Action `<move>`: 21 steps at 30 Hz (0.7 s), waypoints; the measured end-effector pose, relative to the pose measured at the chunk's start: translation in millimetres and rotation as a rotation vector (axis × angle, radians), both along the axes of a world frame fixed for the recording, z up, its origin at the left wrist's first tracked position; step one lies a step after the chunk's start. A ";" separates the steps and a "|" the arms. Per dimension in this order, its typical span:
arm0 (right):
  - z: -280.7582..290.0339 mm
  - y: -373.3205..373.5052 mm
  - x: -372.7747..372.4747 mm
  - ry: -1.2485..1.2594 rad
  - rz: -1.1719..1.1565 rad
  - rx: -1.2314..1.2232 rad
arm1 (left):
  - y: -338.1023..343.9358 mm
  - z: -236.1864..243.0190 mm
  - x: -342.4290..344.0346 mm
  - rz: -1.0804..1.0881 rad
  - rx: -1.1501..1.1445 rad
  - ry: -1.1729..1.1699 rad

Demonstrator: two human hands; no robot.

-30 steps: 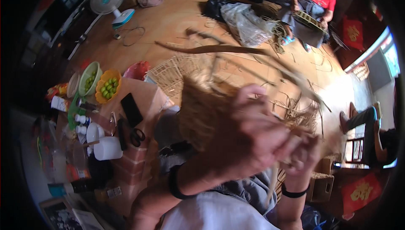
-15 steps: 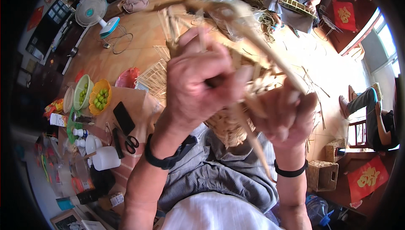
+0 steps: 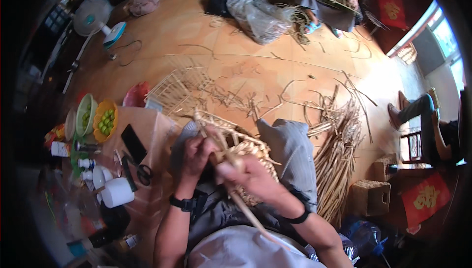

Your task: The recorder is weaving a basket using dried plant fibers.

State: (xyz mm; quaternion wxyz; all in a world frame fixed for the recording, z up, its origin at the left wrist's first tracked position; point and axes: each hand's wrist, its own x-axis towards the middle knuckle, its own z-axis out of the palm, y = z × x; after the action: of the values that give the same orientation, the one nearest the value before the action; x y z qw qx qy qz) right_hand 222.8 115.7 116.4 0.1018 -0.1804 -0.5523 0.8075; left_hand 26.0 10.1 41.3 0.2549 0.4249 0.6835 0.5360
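A partly woven straw basket [image 3: 251,157] rests in my lap between my knees, with loose ends and frame sticks along its rim. My left hand [image 3: 198,154] is closed at the basket's left rim. Close beside it, my right hand [image 3: 250,175] is closed on a long straw strand [image 3: 248,215], whose tail slants down over my white shirt. Motion blurs the right fingers, and the hands hide part of the basket's near side.
A table on my left bears scissors [image 3: 144,174], a black phone [image 3: 133,142], a white container [image 3: 118,192] and a yellow fruit bowl [image 3: 105,121]. A straw bundle [image 3: 339,157] lies right of my knee. An open-frame basket [image 3: 177,90] stands ahead. Another person [image 3: 339,2] sits far right.
Both hands have come down and closer together, nearer the basket. My right hand has moved left across the lap with the strand. The view has shifted, showing more floor and the straw bundle.
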 end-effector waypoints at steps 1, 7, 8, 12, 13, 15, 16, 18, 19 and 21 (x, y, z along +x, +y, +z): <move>3.7 4.7 7.9 0.051 -0.105 -0.059 | 3.9 0.7 5.2 0.033 -0.050 0.036; -21.1 35.6 70.3 0.355 -0.151 0.060 | 8.8 15.2 29.8 0.102 0.029 -0.150; -21.2 38.8 82.7 0.495 -0.235 -0.175 | 5.8 10.9 31.3 0.126 0.121 -0.178; -17.6 48.1 137.1 0.494 -0.626 -0.442 | 2.9 23.7 43.2 0.143 0.234 -0.267; -26.7 48.2 147.8 0.456 -0.681 -0.461 | 3.9 29.3 42.1 0.093 0.250 -0.227; -54.4 50.5 172.0 0.366 -0.639 -0.473 | 12.4 47.3 37.4 -0.013 0.241 -0.024; -64.6 51.8 176.5 0.305 -0.628 -0.488 | 16.2 56.7 34.6 -0.061 0.222 0.008; -76.8 50.1 176.0 0.215 -0.662 -0.595 | 19.8 58.6 33.7 -0.117 0.204 0.042; -88.6 50.0 175.3 0.186 -0.661 -0.563 | 21.0 50.2 34.0 -0.057 0.237 -0.081; -91.5 35.2 172.8 0.108 -0.655 -0.560 | 20.2 43.6 35.2 -0.011 0.263 -0.207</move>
State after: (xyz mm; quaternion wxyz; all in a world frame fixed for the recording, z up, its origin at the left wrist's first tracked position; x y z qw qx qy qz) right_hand 395.7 150.9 24.9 0.3288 -0.3242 -0.2193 0.8595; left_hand 61.3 30.2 84.9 0.2693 0.4008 0.5753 0.6602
